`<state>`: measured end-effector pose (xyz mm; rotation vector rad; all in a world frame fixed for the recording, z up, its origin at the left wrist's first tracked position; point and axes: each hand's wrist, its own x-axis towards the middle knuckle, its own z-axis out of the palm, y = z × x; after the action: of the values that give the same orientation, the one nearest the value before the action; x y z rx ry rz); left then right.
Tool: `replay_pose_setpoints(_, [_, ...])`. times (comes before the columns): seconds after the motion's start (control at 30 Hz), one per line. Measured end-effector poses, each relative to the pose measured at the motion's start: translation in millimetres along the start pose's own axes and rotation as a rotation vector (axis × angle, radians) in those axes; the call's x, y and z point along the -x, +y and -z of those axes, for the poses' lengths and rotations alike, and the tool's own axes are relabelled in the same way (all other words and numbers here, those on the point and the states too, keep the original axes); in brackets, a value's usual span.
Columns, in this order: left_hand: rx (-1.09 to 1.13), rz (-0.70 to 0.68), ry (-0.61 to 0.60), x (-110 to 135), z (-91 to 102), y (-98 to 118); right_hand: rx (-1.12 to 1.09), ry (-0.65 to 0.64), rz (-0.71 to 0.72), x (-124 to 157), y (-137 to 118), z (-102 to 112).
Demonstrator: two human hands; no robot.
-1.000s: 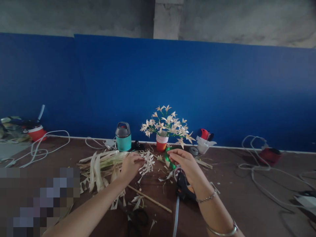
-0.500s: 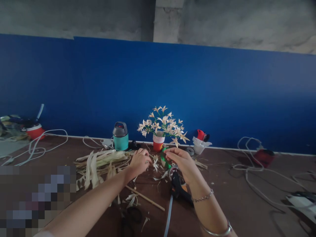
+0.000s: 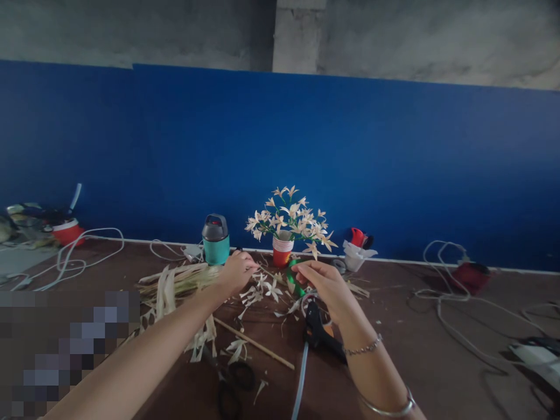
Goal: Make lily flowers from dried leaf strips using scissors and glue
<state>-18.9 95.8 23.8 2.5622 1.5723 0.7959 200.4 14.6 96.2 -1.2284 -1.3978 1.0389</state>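
My left hand point(image 3: 238, 273) is closed in a pinch beside the dried husk strips point(image 3: 175, 283); a thin line near its fingertips is too small to name. My right hand point(image 3: 321, 283) is also closed, thumb against fingers, above a strip of green tape point(image 3: 294, 277); what it may pinch is hidden. Between the hands lie small pale husk flowers point(image 3: 273, 289). Just below my right hand rests a black glue gun point(image 3: 319, 329). Behind both hands, a red paper cup point(image 3: 282, 255) holds a bunch of pale flowers point(image 3: 291, 219) on green stems.
A thin wooden stick point(image 3: 256, 344) and black scissors point(image 3: 236, 382) lie nearer to me. At the back stand a teal container with a dark lid point(image 3: 216, 242) and a white tub point(image 3: 356, 256) with a red item. White cords point(image 3: 459, 303) run along the right side.
My left hand has moved left and slightly up, away from the small flowers, which now show more fully. My right hand has stayed nearly in place.
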Motion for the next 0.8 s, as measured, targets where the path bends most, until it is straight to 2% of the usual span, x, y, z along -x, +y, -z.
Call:
replay_pose_setpoints(0.07, [0.007,0.036,0.035,10.1,13.5,-6.3,0.151,-0.069,0.031,4.3,-1.5,-2.4])
replay_pose_setpoints(0.17, [0.019,0.089,0.078,33.4,31.4,-11.2,0.425,-0.319,0.117,19.3,-4.2,-17.2])
replay_pose_setpoints(0.3, [0.135,0.087,0.075,65.3,40.9,-14.5,0.789,-0.639,0.235,50.1,-7.4,-57.6])
replay_pose_setpoints(0.4, [0.148,0.061,-0.033,80.3,38.7,-15.2,1.12,-0.77,0.212,69.7,-6.3,-91.1])
replay_pose_setpoints(0.53, [0.055,0.092,-0.169,84.8,31.0,-5.7,1.249,-0.788,0.15,83.2,8.0,-123.6])
replay_pose_setpoints(0.57, [0.04,0.095,-0.186,83.5,28.2,-1.3,1.26,-0.763,0.186,84.8,13.6,-128.8])
replay_pose_setpoints(0.6, [0.017,0.105,-0.196,81.4,24.8,3.5,1.293,-0.722,0.155,86.0,19.2,-132.8])
replay_pose_setpoints(0.7, [-0.087,0.095,-0.252,71.5,12.5,16.6,1.322,-0.654,0.191,88.0,30.4,-136.9])
replay_pose_setpoints(0.8, [-0.171,0.074,-0.293,58.6,0.5,22.8,1.334,-0.647,0.223,88.3,28.5,-131.6])
